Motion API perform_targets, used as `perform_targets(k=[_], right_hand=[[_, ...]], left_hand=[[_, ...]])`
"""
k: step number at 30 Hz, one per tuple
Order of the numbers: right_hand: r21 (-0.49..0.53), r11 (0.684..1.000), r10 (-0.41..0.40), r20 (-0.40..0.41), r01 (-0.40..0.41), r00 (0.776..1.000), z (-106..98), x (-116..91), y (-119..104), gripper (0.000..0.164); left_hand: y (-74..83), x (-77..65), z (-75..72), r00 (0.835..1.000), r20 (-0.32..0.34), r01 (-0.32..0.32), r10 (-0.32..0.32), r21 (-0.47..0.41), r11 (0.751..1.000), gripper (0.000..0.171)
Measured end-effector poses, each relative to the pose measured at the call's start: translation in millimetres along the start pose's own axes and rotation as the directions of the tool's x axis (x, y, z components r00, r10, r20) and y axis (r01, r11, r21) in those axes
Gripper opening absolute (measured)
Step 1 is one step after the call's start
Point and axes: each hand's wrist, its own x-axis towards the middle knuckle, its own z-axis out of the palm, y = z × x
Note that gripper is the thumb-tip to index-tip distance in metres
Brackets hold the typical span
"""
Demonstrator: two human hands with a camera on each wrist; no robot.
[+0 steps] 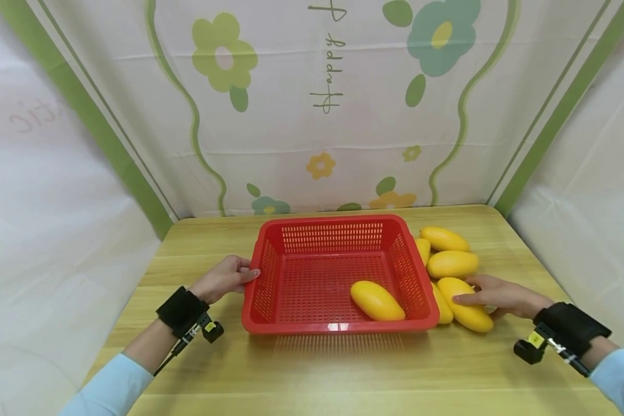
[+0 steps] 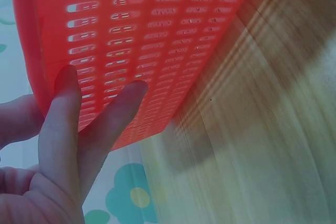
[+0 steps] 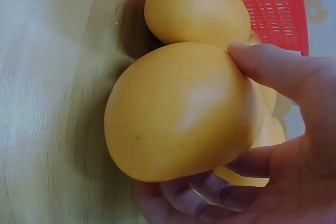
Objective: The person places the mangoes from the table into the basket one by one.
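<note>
A red plastic basket (image 1: 338, 328) with slotted walls stands on the table, one yellow mango (image 1: 377, 300) lying in its front right corner. My left hand (image 1: 223, 278) pinches the basket's left rim, thumb over the edge; in the left wrist view the fingers (image 2: 60, 129) lie against the outer wall. To the right of the basket, my right hand (image 1: 504, 296) grips another mango (image 1: 465, 306). The right wrist view has the thumb on one side of this mango (image 3: 178, 114) and the other fingers curled under its opposite side.
Several more mangoes lie between the basket and the table's right side: one at the back (image 1: 444, 238), one in the middle (image 1: 452, 264), others partly hidden by the basket's rim. White printed cloth (image 1: 281, 133) walls in the wooden table (image 1: 312, 381).
</note>
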Motion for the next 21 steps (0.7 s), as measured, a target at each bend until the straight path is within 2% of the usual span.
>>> perform_targets(k=[10, 21], right_hand=[[-0.050, 0.998, -0.028, -0.016, 0.027, 0.999, -10.5, -10.5, -2.4, 0.089], [-0.082, 0.993, -0.084, -0.038, 0.081, 0.996, -18.5, -27.6, -19.2, 0.089]], left_hand=[[-0.2, -0.9, -1.1, 1.000, 0.013, -0.016, 0.016, -0.006, 1.000, 0.036], [0.4, -1.1, 0.2, 1.000, 0.008, -0.015, 0.015, -0.012, 1.000, 0.036]])
